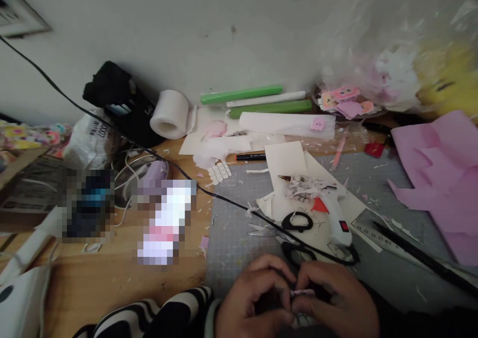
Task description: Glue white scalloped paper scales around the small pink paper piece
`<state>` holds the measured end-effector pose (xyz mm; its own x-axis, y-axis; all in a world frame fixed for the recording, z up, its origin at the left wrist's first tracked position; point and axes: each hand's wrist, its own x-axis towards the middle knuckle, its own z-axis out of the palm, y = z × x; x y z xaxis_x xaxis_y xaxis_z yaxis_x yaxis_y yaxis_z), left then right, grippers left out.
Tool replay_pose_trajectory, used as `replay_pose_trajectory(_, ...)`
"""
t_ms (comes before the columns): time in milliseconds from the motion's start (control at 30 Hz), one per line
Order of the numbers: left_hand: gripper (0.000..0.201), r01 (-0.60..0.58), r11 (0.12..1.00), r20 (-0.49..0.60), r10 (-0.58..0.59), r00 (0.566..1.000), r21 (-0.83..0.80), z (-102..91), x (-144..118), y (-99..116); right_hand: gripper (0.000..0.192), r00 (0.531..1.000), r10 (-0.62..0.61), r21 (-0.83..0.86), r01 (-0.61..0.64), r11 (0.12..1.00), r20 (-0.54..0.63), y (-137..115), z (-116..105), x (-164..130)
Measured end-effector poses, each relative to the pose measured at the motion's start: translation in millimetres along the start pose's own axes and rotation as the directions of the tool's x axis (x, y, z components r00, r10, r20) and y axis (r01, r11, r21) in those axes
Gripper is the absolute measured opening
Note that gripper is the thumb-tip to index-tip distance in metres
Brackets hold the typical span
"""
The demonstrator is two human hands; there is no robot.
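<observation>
Both hands meet at the near edge of the counter (112, 278), over the grey cutting mat (239, 228). The left hand (250, 303), in a striped sleeve (164, 313), has its fingers (267, 266) curled inward; the right hand (336, 303) curls its fingers (317, 273) the same way. Pinched between the two sets of fingertips is a small pink piece (302, 292), mostly hidden, so what it is cannot be told. Just beyond the fingers lie black-handled scissors (297, 222), touching a black cable (168, 161) that runs off to the far left. Just beyond and right of the right fingers rests a white glue gun (332, 213) on cream paper (286, 161). Well to the right lies pink paper (440, 178); far beyond the left fingers a white tape roll (170, 114) stands at the wall
</observation>
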<state>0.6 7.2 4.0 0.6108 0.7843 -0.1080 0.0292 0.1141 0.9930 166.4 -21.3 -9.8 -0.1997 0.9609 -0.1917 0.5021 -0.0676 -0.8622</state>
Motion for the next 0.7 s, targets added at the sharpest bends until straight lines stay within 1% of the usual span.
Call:
replay_pose_trajectory(100,0.016,0.063,0.998,-0.019,-0.064,0.998,-0.024,3.2,-0.8,9.3,0.027,0.998,-0.009,-0.028,0.011,1.000,0.062,-1.3,-3.7,1.7)
replay_pose_trajectory(200,0.018,0.055,0.998,-0.016,-0.055,0.998,-0.037,4.3,-2.5,12.5,0.029,0.996,-0.001,-0.036,0.005,0.999,0.091,-3.9,-6.2,3.3)
replay_pose_trajectory(333,0.022,0.022,0.997,-0.003,-0.022,1.000,-0.070,3.1,-4.3,9.7,0.029,0.993,0.013,0.063,-0.020,0.998,0.116,-6.1,-6.7,5.2)
replay_pose_trajectory(533,0.023,0.017,0.993,0.000,-0.017,1.000,-0.118,1.2,-3.2,8.2,0.027,0.983,0.032,0.226,-0.073,0.971,0.181,-6.7,-7.6,8.0)
replay_pose_trajectory(600,0.020,0.006,0.991,-0.005,-0.007,1.000,-0.136,0.0,-3.6,6.2,0.029,0.984,0.050,0.245,-0.091,0.965,0.171,-6.5,-7.9,8.6)
replay_pose_trajectory(700,0.016,-0.029,0.988,-0.044,0.023,0.999,-0.149,-1.0,-5.3,0.1,0.034,0.988,0.040,0.240,-0.075,0.968,0.150,-4.8,-6.8,9.3)
